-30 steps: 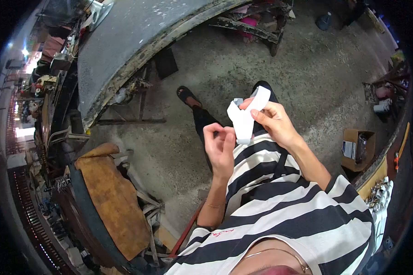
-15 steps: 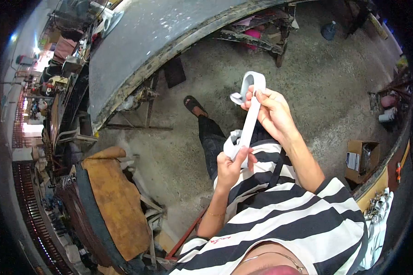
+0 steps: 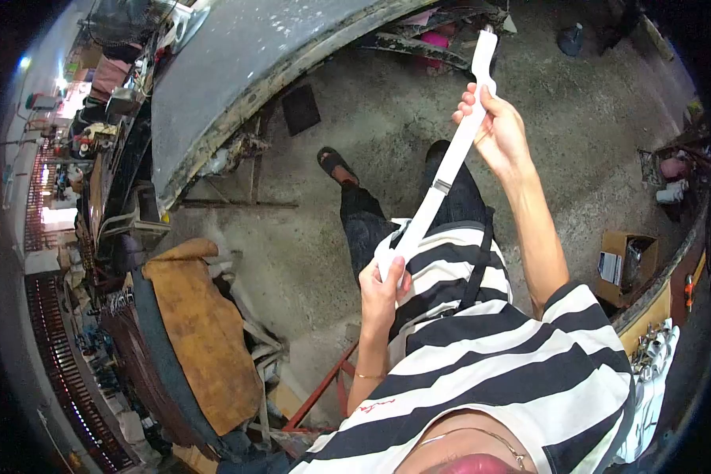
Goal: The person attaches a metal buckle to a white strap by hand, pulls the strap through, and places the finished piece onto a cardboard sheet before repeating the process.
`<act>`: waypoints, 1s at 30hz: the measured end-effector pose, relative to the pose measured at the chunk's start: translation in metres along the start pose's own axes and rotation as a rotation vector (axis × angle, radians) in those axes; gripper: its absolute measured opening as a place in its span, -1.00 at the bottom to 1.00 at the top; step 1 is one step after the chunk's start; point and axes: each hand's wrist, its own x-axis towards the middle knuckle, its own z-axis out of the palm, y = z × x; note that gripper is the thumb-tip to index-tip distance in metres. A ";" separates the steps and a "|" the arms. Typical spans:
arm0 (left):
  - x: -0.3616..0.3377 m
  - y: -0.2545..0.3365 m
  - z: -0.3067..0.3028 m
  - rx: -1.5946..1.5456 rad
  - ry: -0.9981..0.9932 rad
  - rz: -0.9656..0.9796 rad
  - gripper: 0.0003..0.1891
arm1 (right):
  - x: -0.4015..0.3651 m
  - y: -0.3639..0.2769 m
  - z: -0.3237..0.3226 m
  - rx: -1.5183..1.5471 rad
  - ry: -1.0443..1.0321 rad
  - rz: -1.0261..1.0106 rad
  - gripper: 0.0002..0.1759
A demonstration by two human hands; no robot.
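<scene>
Head view, left hand [image 3: 382, 294] and right hand [image 3: 499, 134] closed round white strap [image 3: 453, 163], mottled floor [image 3: 371, 110], grey surface [image 3: 229, 87]

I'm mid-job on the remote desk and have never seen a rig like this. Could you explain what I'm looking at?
There's no machine here: these are a person's two bare hands. Every picture comes from one head-worn camera looking forward and down, so their black-and-white striped shirt fills the bottom. The left hand holds the near end of a long white strip with a small grey band partway along; the right hand holds it nearer its far end. The strip is held in the air, above the grey concrete floor. To the left lies a yellowish-brown sheet; to the right stands an open brown cardboard box.
</scene>
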 end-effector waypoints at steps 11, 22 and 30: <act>0.029 0.064 0.012 -0.021 -0.182 0.266 -0.50 | -0.061 0.004 0.012 -1.532 -0.177 0.195 -0.67; 0.026 0.067 0.039 1.288 -0.094 0.693 -0.59 | -0.069 0.042 0.042 -1.081 -0.382 0.288 -0.52; 0.028 0.026 0.014 0.912 0.127 0.480 -0.54 | -0.062 0.098 -0.008 0.231 0.118 0.562 -0.93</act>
